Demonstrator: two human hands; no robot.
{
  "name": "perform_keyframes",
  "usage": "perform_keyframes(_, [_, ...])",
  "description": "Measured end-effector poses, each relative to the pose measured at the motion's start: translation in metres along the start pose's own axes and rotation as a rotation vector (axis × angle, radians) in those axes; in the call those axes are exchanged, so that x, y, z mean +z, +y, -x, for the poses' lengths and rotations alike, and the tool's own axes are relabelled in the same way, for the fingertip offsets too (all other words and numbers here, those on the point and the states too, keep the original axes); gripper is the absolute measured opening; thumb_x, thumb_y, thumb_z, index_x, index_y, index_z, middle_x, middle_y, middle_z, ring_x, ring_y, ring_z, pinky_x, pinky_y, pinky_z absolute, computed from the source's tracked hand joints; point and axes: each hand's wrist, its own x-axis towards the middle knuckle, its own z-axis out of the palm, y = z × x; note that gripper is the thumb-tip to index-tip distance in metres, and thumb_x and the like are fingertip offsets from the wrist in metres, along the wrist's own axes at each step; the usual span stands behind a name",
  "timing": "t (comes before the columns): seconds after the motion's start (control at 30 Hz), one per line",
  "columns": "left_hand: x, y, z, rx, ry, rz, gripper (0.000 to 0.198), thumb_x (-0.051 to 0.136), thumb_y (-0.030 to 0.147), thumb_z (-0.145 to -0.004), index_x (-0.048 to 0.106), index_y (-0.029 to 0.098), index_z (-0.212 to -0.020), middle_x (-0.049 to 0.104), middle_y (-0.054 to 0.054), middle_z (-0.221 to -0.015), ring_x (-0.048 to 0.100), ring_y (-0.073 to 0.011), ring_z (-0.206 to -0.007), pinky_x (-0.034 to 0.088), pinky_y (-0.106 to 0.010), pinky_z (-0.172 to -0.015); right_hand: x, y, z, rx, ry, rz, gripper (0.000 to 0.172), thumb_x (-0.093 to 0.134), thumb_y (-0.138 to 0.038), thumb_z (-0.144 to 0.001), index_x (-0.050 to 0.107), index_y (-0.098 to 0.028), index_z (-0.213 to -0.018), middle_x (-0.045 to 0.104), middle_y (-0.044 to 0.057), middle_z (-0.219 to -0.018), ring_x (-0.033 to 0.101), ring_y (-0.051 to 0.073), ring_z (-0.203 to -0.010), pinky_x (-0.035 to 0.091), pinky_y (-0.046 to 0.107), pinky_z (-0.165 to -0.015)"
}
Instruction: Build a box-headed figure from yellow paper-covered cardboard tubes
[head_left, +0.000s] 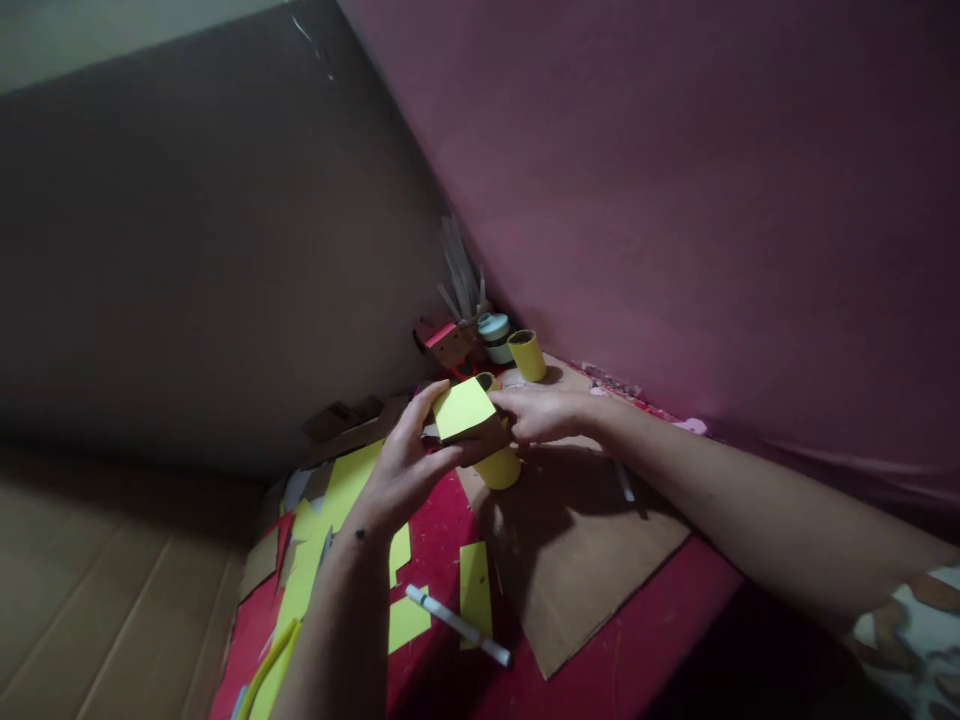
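1. So the left hand [412,440] is pinching a small cardboard box [465,408], thumb running along the near side and fingers wrapping the left edge.
2. The right hand [544,415] is meeting the box's right side, index finger reaching toward a corner, the others curling under. Can't tell if it's actually pinching anything, that spot is pretty dark.
3. Location-wise, the box is sitting between both hands, above a brown cardboard sheet [592,570]. A yellow tube [499,468] is poking out below it; can't tell whether they're touching.
4. My two cents: keeping the left squeeze light is probably smart, since thin card is likely denting easily. Pressing near an edge with the right should be safer than pushing mid-panel.
5. Materials: the box is showing a flat, matte yellow top and plain brown sides. The tube is looking smooth and round, and another yellow tube [528,358] behind is showing a rough, dark mouth.
6. Down front, a slim white marker [459,626] is lying across a flat yellow strip [475,590] on the red tabletop [675,630].
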Motion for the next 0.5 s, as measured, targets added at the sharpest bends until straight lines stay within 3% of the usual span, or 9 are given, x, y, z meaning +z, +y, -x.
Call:
perform_keyframes(0.2, [0.005,-0.016,-0.004,0.032,0.026,0.029,0.101,0.081,0.033,-0.063,0.022,0.024,-0.145,0.050,-0.010,-0.125,0.053,-0.0281,-0.114,0.046,-0.039,-0.099,-0.006,-0.003,0.004,-0.071,-0.079,-0.027,0.075,0.065,-0.006,-0.063,0.042,-0.017,-0.134,0.062,0.010,-0.117,0.060,0.029,-0.105,0.051,0.035,-0.084])
perform_keyframes(0.33, [0.008,-0.026,-0.004,0.027,0.015,0.083,0.111,0.083,0.032,-0.063,0.013,0.023,-0.149,0.050,-0.010,-0.123,0.053,-0.0276,-0.115,0.045,-0.039,-0.101,-0.008,0.000,0.004,-0.103,-0.123,-0.073,0.095,0.075,-0.009,-0.058,0.033,-0.018,-0.142,0.058,0.011,-0.127,0.055,0.032,-0.116,0.049,0.038,-0.094])
perform_keyframes(0.4, [0.009,-0.030,-0.004,0.022,0.016,0.135,0.114,0.083,0.031,-0.064,0.008,0.024,-0.150,0.048,-0.010,-0.123,0.056,-0.0265,-0.113,0.047,-0.037,-0.098,-0.006,0.004,0.002,-0.132,-0.128,-0.146,0.097,0.079,-0.014,-0.058,0.031,-0.019,-0.143,0.056,0.011,-0.131,0.053,0.032,-0.119,0.048,0.037,-0.095])
perform_keyframes(0.5, [0.011,-0.035,-0.002,0.011,0.019,0.185,0.119,0.084,0.028,-0.064,0.002,0.026,-0.150,0.047,-0.011,-0.129,0.056,-0.0265,-0.114,0.048,-0.037,-0.098,-0.002,0.010,-0.001,-0.175,-0.107,-0.170,0.086,0.078,-0.022,-0.064,0.036,-0.019,-0.139,0.057,0.011,-0.129,0.055,0.029,-0.118,0.050,0.033,-0.093])
